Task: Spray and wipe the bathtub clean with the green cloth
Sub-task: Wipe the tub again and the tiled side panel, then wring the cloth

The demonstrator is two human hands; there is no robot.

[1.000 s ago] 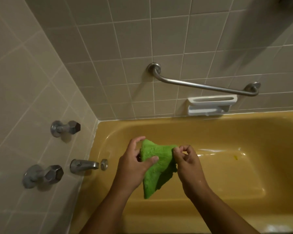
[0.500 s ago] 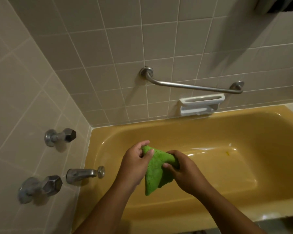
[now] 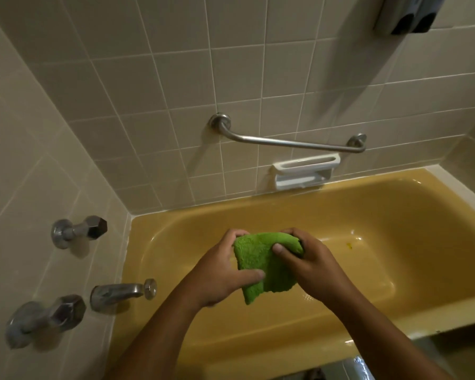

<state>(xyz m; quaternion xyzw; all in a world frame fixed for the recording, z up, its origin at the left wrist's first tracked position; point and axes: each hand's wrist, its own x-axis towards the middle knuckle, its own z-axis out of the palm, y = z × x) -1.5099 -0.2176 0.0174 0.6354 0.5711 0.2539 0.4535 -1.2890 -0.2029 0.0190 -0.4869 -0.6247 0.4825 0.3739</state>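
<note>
Mustard-yellow enamel bathtub, set into a corner of pale tiled wall.

Fuzzy bright-green microfibre cloth: held in the air over the bathtub's basin, nearer its tap end, touching no part of the tub. It is doubled over along the top, with a loose corner hanging down.

Left hand: grip closed on the cloth's left edge, thumb lying across the front face, fingers behind.

Right hand: grip closed on the folded top right corner, thumb on the front, fingers curled over the top.

Chrome spout and two faceted chrome tap handles sit on the wall at the bathtub's tap end. A small yellow speck lies on the bathtub floor past the hands, toward the far end. No spray bottle in view.

Judgement: the step in hand looks like folding the cloth into a wiping pad.
- Tuck the hanging corner in, so nothing trails.
- Aim for a flat pad that fills one palm, fuzzy face outward.
- Pass it to one hand, leaving the other free for the spray.
- Wipe from the bathtub's walls down to its floor, overlapping the strokes, and give the speck firm pressure.
</note>
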